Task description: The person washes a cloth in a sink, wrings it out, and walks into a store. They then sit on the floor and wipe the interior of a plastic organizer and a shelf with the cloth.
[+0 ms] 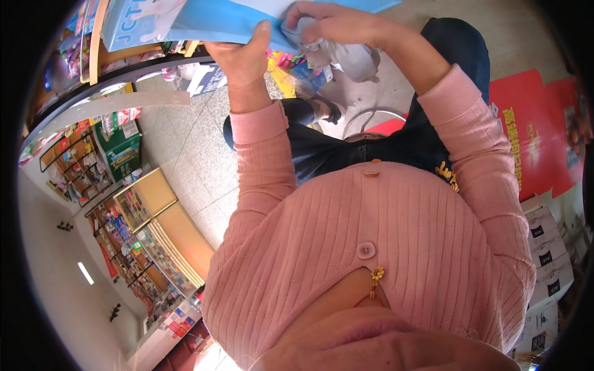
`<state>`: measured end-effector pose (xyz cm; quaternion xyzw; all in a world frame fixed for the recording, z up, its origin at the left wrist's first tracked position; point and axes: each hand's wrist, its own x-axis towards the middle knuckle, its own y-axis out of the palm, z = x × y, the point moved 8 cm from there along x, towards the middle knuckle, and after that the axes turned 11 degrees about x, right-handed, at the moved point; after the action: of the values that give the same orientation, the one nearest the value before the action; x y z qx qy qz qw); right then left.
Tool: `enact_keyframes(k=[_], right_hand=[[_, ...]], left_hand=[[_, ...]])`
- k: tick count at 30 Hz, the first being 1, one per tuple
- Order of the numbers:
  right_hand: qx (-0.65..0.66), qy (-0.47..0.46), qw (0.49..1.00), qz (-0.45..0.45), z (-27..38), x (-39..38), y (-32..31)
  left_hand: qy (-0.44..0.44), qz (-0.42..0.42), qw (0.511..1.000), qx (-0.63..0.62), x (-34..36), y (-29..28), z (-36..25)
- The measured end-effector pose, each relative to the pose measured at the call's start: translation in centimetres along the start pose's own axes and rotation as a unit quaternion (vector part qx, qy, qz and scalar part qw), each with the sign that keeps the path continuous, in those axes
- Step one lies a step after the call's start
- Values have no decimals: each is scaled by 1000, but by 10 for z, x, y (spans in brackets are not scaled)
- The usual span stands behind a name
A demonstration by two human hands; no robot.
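Note:
A light blue printed box (216, 23) spans the upper edge of the view, partly cut off. My left hand (242, 59) grips its near edge, the thumb raised against the side and the fingers hidden beneath. In my right hand (337, 23) is a bunched greyish-white cloth (352, 59). Part of this cloth presses against the box's surface, and the rest hangs below my curled fingers.
Colourful packages (288, 69) lie beyond my knees, near a curved metal tube (371, 112). Large red printed boards (523, 133) stand at the right, above stacked white cartons (544, 247). Shelves of packaged goods (120, 244) line the left, across a tiled floor (179, 142).

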<state>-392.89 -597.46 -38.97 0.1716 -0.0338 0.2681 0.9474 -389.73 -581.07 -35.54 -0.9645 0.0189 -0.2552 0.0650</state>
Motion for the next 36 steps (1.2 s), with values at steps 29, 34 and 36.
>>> enact_keyframes(k=[29, 34, 36], right_hand=[[-11, -134, 990, -29, 4, -12, 45], [-116, 88, 975, 171, -3, -33, 19], [-197, 146, 953, 177, -9, -45, 5]], left_hand=[[16, -68, 996, -62, 12, 20, -54], [70, -22, 992, -104, 22, 7, -51], [79, -11, 989, -120, 24, 2, -51]])
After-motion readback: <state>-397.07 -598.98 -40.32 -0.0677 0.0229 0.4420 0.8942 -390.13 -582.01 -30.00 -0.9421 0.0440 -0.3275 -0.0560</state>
